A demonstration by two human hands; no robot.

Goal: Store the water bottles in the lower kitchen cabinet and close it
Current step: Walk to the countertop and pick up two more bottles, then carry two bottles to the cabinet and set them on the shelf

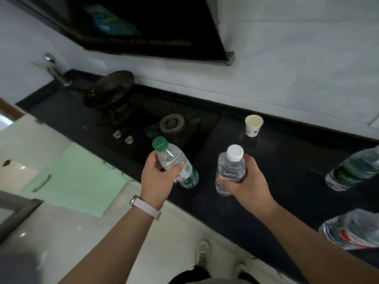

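Black and glossy, the worktop (287, 160) is seen running along a pale wall, with a gas hob (164, 128) set into it. Above its front edge two bottles are held, one in each grip. The left hand (159, 179) is wrapped around the middle of a clear bottle with a green cap (174, 160), fingers pressed on its ribbed shoulder; the bottle is tilted, cap up and to the left, and a green and white label with a red patch is carried on its lower part, the writing too blurred to be read. A pale strap watch (143, 206) is worn on that wrist. The right hand (244, 185) is closed around a clear bottle with a white cap (230, 169), held nearly upright; its crinkled, ridged plastic bears no readable label.

Further right, two more clear bottles rest on the worktop: one with a dark green label (352, 171) and one with a red and white label (352, 230), both cut by the frame edge. A white paper cup (253, 125) stands near the wall, and a dark pan (108, 91) sits on the far burner. Below the worktop, a pale green cabinet door (78, 181) with a curved handle is seen.
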